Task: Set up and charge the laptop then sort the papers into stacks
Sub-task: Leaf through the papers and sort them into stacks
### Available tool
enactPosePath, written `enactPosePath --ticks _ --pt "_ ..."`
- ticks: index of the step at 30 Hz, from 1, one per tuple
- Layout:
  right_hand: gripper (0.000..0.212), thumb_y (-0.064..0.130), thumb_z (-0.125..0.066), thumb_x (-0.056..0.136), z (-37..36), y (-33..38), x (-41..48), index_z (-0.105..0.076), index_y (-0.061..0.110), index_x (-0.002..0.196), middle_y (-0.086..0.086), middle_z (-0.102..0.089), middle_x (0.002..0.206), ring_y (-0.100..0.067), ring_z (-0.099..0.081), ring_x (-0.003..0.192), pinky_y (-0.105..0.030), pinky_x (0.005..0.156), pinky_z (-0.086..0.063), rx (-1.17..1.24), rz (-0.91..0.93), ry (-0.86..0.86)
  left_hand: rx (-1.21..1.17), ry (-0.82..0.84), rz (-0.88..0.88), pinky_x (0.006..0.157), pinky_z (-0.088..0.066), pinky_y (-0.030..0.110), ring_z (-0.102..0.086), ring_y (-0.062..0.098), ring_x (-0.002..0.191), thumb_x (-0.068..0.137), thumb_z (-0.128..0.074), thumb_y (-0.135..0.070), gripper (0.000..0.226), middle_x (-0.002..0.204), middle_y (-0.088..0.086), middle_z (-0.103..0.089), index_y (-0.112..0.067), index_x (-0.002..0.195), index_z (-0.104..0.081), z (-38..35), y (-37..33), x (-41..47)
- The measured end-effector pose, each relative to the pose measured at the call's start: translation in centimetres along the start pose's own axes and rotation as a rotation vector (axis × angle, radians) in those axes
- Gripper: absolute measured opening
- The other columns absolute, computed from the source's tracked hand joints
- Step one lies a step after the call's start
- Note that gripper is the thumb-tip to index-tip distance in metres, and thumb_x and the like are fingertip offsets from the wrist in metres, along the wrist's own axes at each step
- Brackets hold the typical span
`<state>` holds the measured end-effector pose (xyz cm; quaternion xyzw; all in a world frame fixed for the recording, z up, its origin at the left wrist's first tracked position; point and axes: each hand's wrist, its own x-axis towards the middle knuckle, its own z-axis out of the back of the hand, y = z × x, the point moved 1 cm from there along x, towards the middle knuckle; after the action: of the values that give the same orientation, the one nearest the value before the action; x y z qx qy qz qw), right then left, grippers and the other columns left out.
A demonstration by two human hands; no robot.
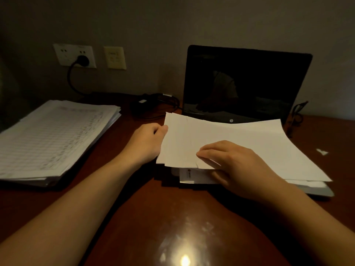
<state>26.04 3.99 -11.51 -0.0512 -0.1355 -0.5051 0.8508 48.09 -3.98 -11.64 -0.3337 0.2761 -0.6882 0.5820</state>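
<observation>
At left a stack (55, 139) lies on the surface (172, 217); our left hand (148, 143) pinches the left edge of the loose sheets (249, 143), which lie over the laptop (245, 85) keyboard. Our right hand (236, 166) pinches their near edge, fingers above, thumb beneath. Light, floppy and slippery, we judge, so the edges are the place to hold them.

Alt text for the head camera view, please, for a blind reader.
The left hand and right hand grip white sheets over an open, dark laptop. A printed paper stack lies left; a plug sits in the wall socket.
</observation>
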Motion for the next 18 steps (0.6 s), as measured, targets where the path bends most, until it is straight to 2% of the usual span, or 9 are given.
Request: enactPosePath --ticks 3,5,7,10,11,13,15,17,18 --pt "0.048 0.048 -0.055 0.093 0.3 0.4 -0.1 -0.054 0.031 0.139 0.007 -0.058 0.138 -0.016 -0.055 0.123 -0.025 0.093 -0.043 0.005 0.007 0.003 -0.157 -0.009 0.051 0.066 -0.042 0.032 -0.067 0.026 0.082 0.107 -0.042 -0.043 0.048 0.091 0.013 -0.070 -0.005 0.095 -0.068 0.0 -0.3 -0.1" --pt "0.054 0.053 -0.057 0.091 0.5 0.6 -0.1 -0.051 0.032 0.141 0.007 -0.057 0.138 -0.017 -0.056 0.123 -0.029 0.094 -0.047 -0.011 -0.012 0.008 -0.369 0.027 0.124 0.078 -0.051 0.035 -0.072 0.023 0.090 0.107 -0.044 -0.042 0.042 0.093 0.006 -0.076 -0.012 0.097 -0.073 -0.1 -0.6 -0.5" --pt "0.058 0.043 -0.069 0.086 0.5 0.7 -0.1 -0.053 0.028 0.140 0.002 -0.061 0.135 -0.023 -0.060 0.118 -0.034 0.089 -0.052 -0.046 -0.023 -0.024 -0.509 0.069 0.168 0.080 -0.053 0.035 -0.073 0.019 0.090 0.106 -0.047 -0.037 0.034 0.090 0.000 -0.078 -0.021 0.093 -0.074 -0.3 -1.1 -0.8" --pt "0.058 0.027 -0.074 0.087 0.6 0.5 -0.1 -0.053 0.026 0.141 -0.002 -0.060 0.137 -0.028 -0.060 0.119 -0.040 0.091 -0.053 -0.030 -0.109 -0.086 -0.604 0.077 0.127 0.068 -0.050 0.031 -0.067 0.016 0.080 0.106 -0.046 -0.022 0.032 0.081 -0.003 -0.076 -0.021 0.089 -0.073 -0.4 -1.7 -0.9" --pt "0.058 0.023 -0.074 0.086 0.7 0.4 -0.1 -0.054 0.025 0.140 -0.004 -0.062 0.135 -0.029 -0.062 0.116 -0.041 0.089 -0.054 -0.038 -0.131 -0.127 -0.523 0.088 0.081 0.066 -0.051 0.027 -0.066 0.013 0.079 0.106 -0.044 -0.019 0.032 0.083 -0.004 -0.073 -0.021 0.094 -0.073 -0.5 -1.6 -0.8" --pt "0.057 0.015 -0.078 0.081 0.7 -0.2 -0.2 -0.060 0.018 0.135 -0.010 -0.068 0.123 -0.033 -0.069 0.102 -0.047 0.077 -0.058 -0.091 -0.157 -0.237 -0.162 0.125 -0.034 0.084 -0.057 0.033 -0.065 0.012 0.101 0.105 -0.046 -0.032 0.025 0.107 -0.005 -0.068 -0.026 0.116 -0.067 -1.0 -0.7 -0.3" --pt "0.057 0.009 -0.080 0.077 0.8 -0.8 -0.2 -0.063 0.011 0.131 -0.014 -0.072 0.112 -0.037 -0.071 0.090 -0.050 0.067 -0.059 -0.134 -0.177 -0.334 0.252 0.185 -0.023 0.101 -0.049 0.045 -0.051 0.021 0.125 0.092 -0.055 -0.064 0.053 0.132 -0.003 -0.055 -0.032 0.135 -0.053 -1.9 0.1 -0.4" --pt "0.057 0.004 -0.080 0.075 0.9 -1.1 -0.3 -0.064 0.009 0.129 -0.015 -0.073 0.110 -0.040 -0.072 0.087 -0.054 0.066 -0.058 -0.156 -0.190 -0.394 0.480 0.179 0.024 0.105 -0.041 0.042 -0.042 0.022 0.127 0.074 -0.054 -0.088 0.087 0.137 -0.002 -0.049 -0.032 0.139 -0.047 -2.6 0.0 -0.7" --pt "0.056 0.003 -0.080 0.075 1.0 -1.2 -0.3 -0.065 0.009 0.129 -0.015 -0.072 0.111 -0.041 -0.072 0.088 -0.056 0.067 -0.058 -0.155 -0.199 -0.409 0.533 0.181 0.022 0.103 -0.040 0.041 -0.042 0.022 0.125 0.069 -0.053 -0.092 0.090 0.135 -0.002 -0.049 -0.032 0.135 -0.050 -2.8 -0.2 -0.7"
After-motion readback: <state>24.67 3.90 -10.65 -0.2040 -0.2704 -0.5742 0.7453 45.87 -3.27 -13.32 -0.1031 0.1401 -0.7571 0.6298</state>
